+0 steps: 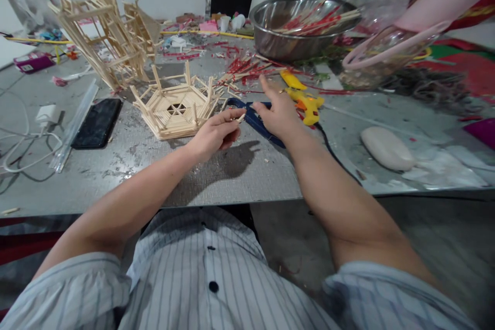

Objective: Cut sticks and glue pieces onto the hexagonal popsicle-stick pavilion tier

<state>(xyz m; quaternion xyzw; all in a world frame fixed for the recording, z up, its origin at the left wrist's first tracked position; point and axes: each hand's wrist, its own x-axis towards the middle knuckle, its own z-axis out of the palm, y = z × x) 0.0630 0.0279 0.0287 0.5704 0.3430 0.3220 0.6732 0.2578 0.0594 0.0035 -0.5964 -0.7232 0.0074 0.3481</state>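
Just in front of the person, the left hand (216, 136) has its grip pinched closed, thumb and fingertips holding a short wooden stick (240, 117) just above the tabletop (240, 175). The right hand (276, 113) lies on the blue scissors (253, 119), its grip loose, fingers spread and forefinger stretched out, not closed round them. A six-sided stick basket (176, 108) sits just left of the hands. A yellow glue gun (305, 102) lies just beyond the right hand, and a steel bowl (297, 26) stands further back.
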